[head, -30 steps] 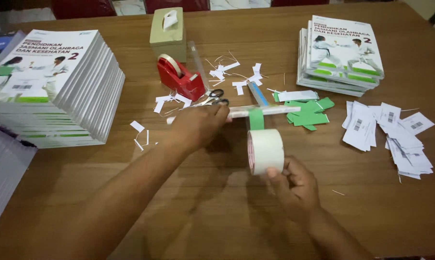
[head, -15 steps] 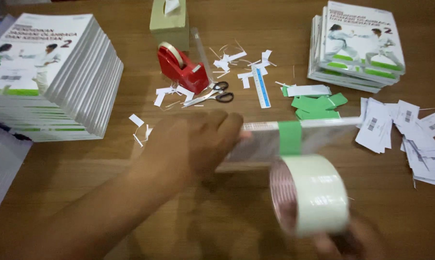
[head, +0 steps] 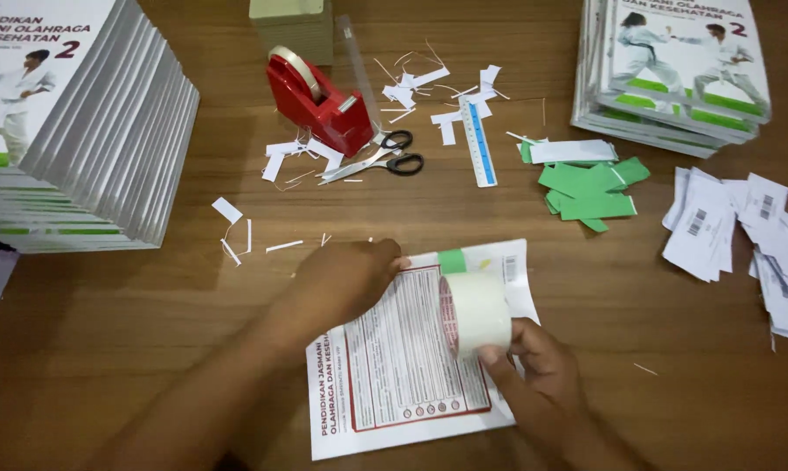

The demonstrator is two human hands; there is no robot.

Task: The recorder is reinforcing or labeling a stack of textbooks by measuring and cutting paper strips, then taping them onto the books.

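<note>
A thin white book (head: 403, 375) lies back cover up on the wooden table (head: 150, 349) in front of me, with a green label (head: 452, 260) at its top edge. My left hand (head: 346, 281) presses down on the book's upper left corner. My right hand (head: 534, 371) grips a roll of clear wide tape (head: 474, 312), held upright on the book near the green label. The tape's end is hidden by my hands.
Tall book stacks stand at the left (head: 71, 122) and far right (head: 673, 70). A red tape dispenser (head: 315, 98), scissors (head: 381, 161), a ruler (head: 479, 144), green labels (head: 590, 190), white barcode slips (head: 743, 235) and paper scraps lie across the table. A tan box (head: 291, 24) sits behind the dispenser.
The book was held up off the table and now lies flat on it. The tape roll came down onto the book with my right hand. My view moved closer.
</note>
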